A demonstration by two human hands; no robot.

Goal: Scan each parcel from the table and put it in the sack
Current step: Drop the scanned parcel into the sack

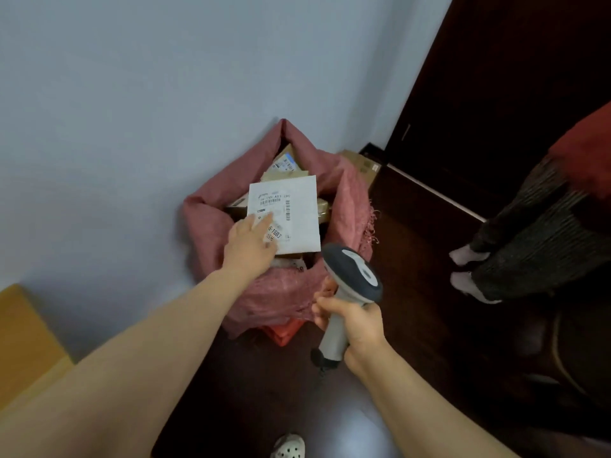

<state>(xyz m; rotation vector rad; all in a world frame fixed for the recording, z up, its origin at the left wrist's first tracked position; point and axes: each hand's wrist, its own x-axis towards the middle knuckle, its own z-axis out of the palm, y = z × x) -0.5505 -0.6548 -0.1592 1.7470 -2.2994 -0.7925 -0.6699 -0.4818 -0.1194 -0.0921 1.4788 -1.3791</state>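
The pink woven sack (pixel 287 295) stands open-mouthed on the dark wooden floor (pixel 264 391), against the pale wall (pixel 132 94), a little toward 12 o'clock from the middle of the view. A flat white parcel (pixel 292 214) lies face up across the top of its mouth, its printed label and barcodes showing, on top of brown parcels (pixel 285 162) already packed inside toward 12 o'clock. The left grip (pixel 249 246) reaches in from 7 o'clock and rests on the white parcel's corner at 7 o'clock; its fingers lie fairly straight on the label, open rather than curled, and the thumb cannot be made out. The right grip (pixel 350 320) is at 5 o'clock of the sack, just beside its rim, with its fingers wrapped round the handle of a grey barcode scanner (pixel 357 272), whose head tilts up toward the sack at 12 o'clock. An orange-red object (pixel 284 332) shows from under the sack's edge at 6 o'clock. A cardboard box (pixel 362 165) sits behind the sack at 2 o'clock, by a dark door (pixel 496 77). A yellow-brown box (pixel 23 332) fills the corner at 8 o'clock. At 3 o'clock stand another person's legs (pixel 529 242) in dark ribbed trousers and pale socks. The wearer's white perforated shoe (pixel 287 449) shows at 6 o'clock.
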